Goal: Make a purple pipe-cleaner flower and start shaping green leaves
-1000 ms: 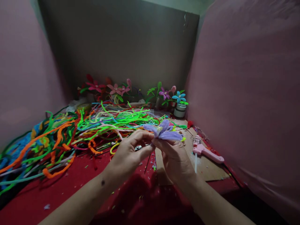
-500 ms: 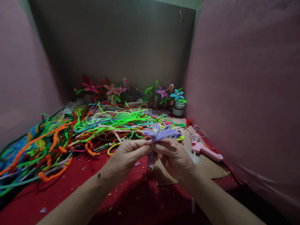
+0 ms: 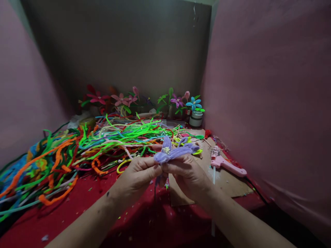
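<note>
Reaching rightward over the nearer right hand (image 3: pixel 188 173) are the long petals (image 3: pixel 187 149) of one purple flower (image 3: pixel 176 152) — its base pinched by this hand and the left hand (image 3: pixel 143 174).

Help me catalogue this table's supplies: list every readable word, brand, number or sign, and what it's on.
No text is readable.
Red-and-white patch beside the white jar: too small to read.
Dark marks on the pink glue gun: too small to tell whether lettering.
Purple pipe-cleaner flower: no text visible.
</note>
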Tool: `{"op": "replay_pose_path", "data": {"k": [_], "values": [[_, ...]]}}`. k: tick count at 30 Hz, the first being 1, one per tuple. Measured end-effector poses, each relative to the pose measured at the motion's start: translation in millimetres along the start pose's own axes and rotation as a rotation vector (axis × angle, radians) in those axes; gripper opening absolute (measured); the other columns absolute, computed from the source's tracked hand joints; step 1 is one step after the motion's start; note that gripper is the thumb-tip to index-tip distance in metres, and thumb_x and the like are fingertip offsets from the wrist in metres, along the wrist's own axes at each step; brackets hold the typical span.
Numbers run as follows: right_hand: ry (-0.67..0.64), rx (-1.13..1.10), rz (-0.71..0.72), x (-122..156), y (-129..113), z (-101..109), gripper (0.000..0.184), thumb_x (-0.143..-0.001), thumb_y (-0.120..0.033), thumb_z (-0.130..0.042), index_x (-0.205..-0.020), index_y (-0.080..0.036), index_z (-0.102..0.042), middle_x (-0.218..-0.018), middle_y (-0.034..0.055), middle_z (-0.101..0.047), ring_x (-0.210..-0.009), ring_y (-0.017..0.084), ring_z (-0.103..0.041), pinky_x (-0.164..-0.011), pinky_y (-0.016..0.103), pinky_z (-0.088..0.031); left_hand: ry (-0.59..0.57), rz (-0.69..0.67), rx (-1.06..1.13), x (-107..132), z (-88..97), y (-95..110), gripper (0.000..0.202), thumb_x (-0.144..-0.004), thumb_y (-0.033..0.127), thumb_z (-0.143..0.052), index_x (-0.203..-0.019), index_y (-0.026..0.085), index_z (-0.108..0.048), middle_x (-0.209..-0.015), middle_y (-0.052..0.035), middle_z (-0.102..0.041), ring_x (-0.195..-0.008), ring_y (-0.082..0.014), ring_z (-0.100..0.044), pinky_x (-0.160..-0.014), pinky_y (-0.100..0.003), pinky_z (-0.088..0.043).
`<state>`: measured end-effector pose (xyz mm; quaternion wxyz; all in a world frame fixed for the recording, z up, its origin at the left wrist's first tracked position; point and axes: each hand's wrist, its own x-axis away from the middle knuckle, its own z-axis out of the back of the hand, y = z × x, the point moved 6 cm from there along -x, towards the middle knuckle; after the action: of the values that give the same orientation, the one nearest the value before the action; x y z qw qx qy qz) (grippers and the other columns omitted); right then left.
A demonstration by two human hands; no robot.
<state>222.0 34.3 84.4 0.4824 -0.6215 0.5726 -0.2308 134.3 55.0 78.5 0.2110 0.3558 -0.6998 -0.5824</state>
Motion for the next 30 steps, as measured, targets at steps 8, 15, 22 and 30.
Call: {"op": "replay_pose_path", "data": {"k": [8, 15, 22, 30], "values": [[-0.074, 0.015, -0.044, 5.1, 2.0, -5.7, 0.011, -0.075, -0.027, -0.065, -0.069, -0.021, -0.071, -0.056, -0.0016, -0.059, -0.048, 0.012, -0.054, -0.056, 0.028, -0.044, -0.047, 0.046, 0.094, 2.3, -1.9, -5.4, 0.022, -0.071, 0.032, -0.068, -0.062, 0.012, -0.068, -0.053, -0.0038, -0.061, -0.049, -0.0138, -0.056, -0.048, -0.024, -0.043], [-0.167, 0.078, -0.064, 6.0, -4.1, -5.0, 0.014, -0.076, -0.03, -0.064, -0.085, -0.024, -0.072, -0.067, -0.001, -0.066, -0.061, 0.013, -0.06, -0.066, 0.03, -0.047, -0.019, 0.086, 0.121, 1.7, 2.8, -6.2, 0.03, -0.064, 0.04, -0.073, -0.058, 0.012, -0.065, -0.047, -0.0031, -0.058, -0.041, -0.0115, -0.052, -0.04, -0.021, -0.039], [0.534, 0.776, 0.136, 3.8, -74.2, 113.9, 0.019, -0.069, -0.022, -0.065, -0.086, -0.018, -0.072, -0.085, 0.0055, -0.071, -0.076, 0.016, -0.062, -0.072, 0.031, -0.045, 0.19, -0.09, 0.263, -3.4, 29.7, 21.6, 0.017, -0.066, 0.027, -0.075, -0.065, 0.015, -0.063, -0.054, 0.0038, -0.057, -0.048, -0.0049, -0.048, -0.047, -0.016, -0.038], [0.363, 1.864, -0.161, -14.5, -61.4, 135.6, 0.027, -0.075, -0.017, -0.054, -0.097, -0.017, -0.07, -0.094, 0.0129, -0.069, -0.085, 0.023, -0.062, -0.068, 0.03, -0.041, 0.214, -0.028, 0.268, -10.1, 37.7, 10.8, 0.015, -0.072, 0.026, -0.071, -0.068, 0.013, -0.065, -0.054, 0.0018, -0.059, -0.049, -0.0049, -0.05, -0.048, -0.014, -0.04]]}}
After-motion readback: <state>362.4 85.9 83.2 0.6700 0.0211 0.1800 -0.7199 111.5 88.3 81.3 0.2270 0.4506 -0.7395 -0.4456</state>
